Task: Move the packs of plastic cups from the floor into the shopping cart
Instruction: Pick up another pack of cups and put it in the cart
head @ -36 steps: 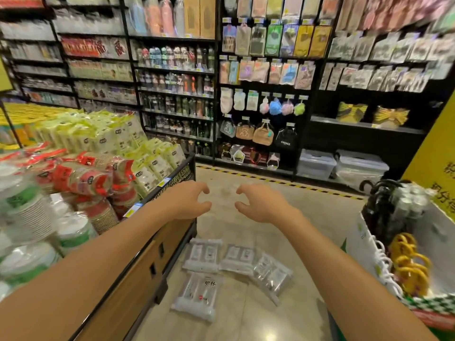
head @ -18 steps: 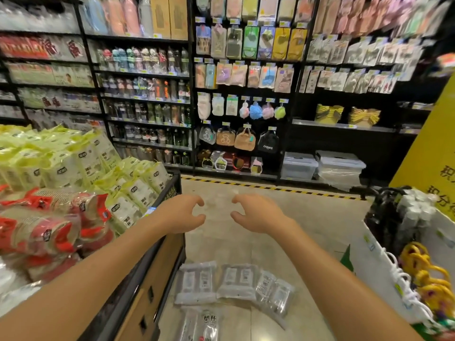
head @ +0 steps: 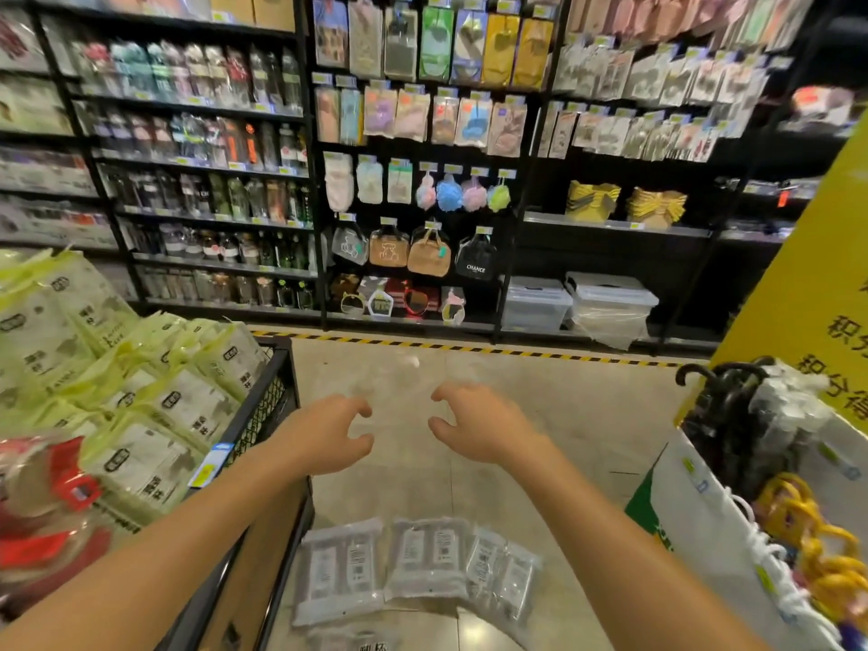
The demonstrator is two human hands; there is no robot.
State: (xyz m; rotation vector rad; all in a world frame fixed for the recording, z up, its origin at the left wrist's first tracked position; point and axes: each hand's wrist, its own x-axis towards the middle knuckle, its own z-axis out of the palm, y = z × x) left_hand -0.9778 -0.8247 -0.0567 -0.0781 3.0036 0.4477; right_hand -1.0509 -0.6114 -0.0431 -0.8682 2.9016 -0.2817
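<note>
Both hands, L [head: 329,434] & R [head: 474,427], empty, fingers curled apart. 3 packs [head: 422,563] flat on floor [head: 587,415], below hands. Likely light, crinkly, slippery film; pinch at edges.

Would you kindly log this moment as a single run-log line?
left hand: open, empty | right hand: open, empty | cup packs: on floor, untouched | cart: not identifiable
</note>
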